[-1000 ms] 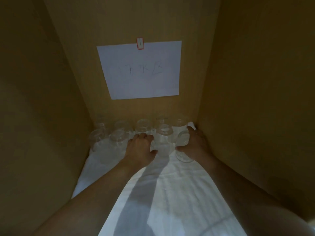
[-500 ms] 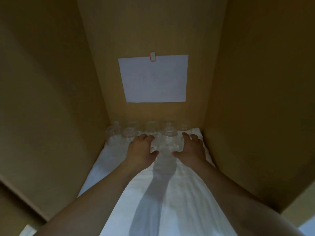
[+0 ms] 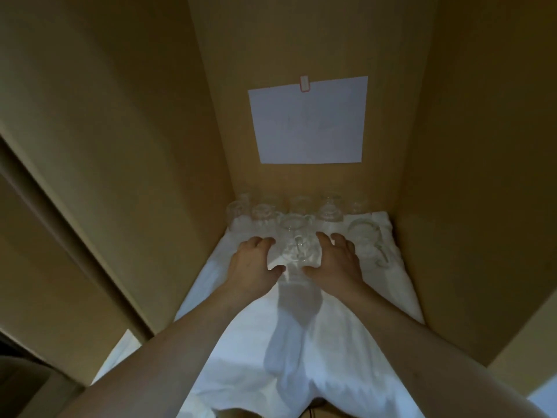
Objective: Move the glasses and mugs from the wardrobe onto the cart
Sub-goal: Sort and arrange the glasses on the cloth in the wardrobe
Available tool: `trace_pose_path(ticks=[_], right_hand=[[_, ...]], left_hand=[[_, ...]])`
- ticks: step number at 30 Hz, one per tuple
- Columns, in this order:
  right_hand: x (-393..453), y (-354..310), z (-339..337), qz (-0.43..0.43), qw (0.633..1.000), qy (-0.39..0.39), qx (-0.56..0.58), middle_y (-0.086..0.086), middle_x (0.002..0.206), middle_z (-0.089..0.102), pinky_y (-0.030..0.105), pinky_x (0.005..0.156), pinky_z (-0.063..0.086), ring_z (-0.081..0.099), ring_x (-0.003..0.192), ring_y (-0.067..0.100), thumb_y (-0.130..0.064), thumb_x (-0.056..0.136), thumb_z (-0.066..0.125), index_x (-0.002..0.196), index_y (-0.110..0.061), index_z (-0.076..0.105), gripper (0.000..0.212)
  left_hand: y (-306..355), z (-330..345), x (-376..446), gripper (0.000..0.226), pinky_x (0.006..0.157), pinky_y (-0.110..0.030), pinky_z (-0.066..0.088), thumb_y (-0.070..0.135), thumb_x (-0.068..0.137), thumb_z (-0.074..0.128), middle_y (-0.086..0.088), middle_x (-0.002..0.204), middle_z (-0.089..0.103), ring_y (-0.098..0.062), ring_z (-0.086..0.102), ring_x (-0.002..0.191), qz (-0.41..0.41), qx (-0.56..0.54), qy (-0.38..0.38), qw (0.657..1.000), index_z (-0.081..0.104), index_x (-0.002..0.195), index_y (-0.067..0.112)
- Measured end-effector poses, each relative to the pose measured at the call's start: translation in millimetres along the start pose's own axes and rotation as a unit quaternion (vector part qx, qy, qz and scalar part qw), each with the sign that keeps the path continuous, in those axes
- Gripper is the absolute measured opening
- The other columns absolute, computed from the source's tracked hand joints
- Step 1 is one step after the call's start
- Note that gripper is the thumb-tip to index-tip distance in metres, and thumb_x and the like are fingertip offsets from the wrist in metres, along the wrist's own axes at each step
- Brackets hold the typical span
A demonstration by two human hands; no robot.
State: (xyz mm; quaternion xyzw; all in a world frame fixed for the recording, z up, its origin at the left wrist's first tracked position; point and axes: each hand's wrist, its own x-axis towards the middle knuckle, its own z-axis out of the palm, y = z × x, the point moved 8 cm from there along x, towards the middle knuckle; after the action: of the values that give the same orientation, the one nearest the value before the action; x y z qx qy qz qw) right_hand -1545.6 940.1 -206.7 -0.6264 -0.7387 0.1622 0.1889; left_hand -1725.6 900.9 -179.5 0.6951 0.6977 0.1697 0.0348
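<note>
- since 0.5 s earlier, left hand (image 3: 252, 264) and right hand (image 3: 335, 260) had drawn 1 clear mug (image 3: 297, 245) forward from the back row, frame centre.
- both hands curled round its sides.
- mug was inside the wardrobe (image 3: 126, 122), on white cloth (image 3: 301, 342); cart unseen.

Tan wooden panels (image 3: 307, 40) close in beyond and to both sides of the hands, forming a deep, dimly lit compartment. On the back panel, above and beyond the hands, hangs a white paper sheet (image 3: 310, 122) fixed at its top edge by a small red-edged label (image 3: 304, 83). A white cloth (image 3: 295, 342) covers the shelf beneath the hands, creased and shadowed, brighter toward the near edge.
</note>
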Motion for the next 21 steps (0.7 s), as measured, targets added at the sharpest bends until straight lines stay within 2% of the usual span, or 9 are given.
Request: trace_pose_path(ticks=[6, 17, 21], right_hand=[[-13.9, -34.1, 6.6, -0.008, 1.000, -0.007, 0.009, 0.008, 0.155, 0.031, 0.040, 0.110, 0.034, 0.028, 0.141, 0.032, -0.054, 0.083, 0.072, 0.153, -0.029, 0.031, 0.085], [-74.0, -124.3, 49.7, -0.012, 1.000, -0.006, -0.019, 0.009, 0.155, 0.033, 0.042, 0.110, 0.036, 0.030, 0.141, 0.033, -0.053, 0.084, 0.071, 0.155, -0.028, 0.029, 0.086], [-102.9, -161.8, 70.3, -0.009, 1.000, -0.004, -0.022, 0.007, 0.154, 0.034, 0.041, 0.108, 0.036, 0.031, 0.139, 0.032, -0.052, 0.083, 0.072, 0.154, -0.029, 0.030, 0.086]], left_hand=[[-25.6, -18.8, -22.3, 0.066, 0.108, -0.039, 0.040, 0.046, 0.092, 0.068, -0.006, 0.146, 0.048, -0.029, 0.043, 0.135, -0.004, -0.010, 0.010, 1.000, 0.045, 0.148, 0.020], [-112.4, -47.0, -94.0, 0.065, 0.103, -0.038, 0.045, 0.047, 0.089, 0.070, -0.004, 0.146, 0.050, -0.026, 0.046, 0.132, -0.006, -0.069, 0.018, 0.997, 0.048, 0.146, 0.022], [-147.9, -55.3, -126.3, 0.064, 0.103, -0.035, 0.042, 0.047, 0.089, 0.069, -0.004, 0.144, 0.050, -0.027, 0.045, 0.133, -0.001, -0.078, 0.010, 0.997, 0.048, 0.145, 0.022]])
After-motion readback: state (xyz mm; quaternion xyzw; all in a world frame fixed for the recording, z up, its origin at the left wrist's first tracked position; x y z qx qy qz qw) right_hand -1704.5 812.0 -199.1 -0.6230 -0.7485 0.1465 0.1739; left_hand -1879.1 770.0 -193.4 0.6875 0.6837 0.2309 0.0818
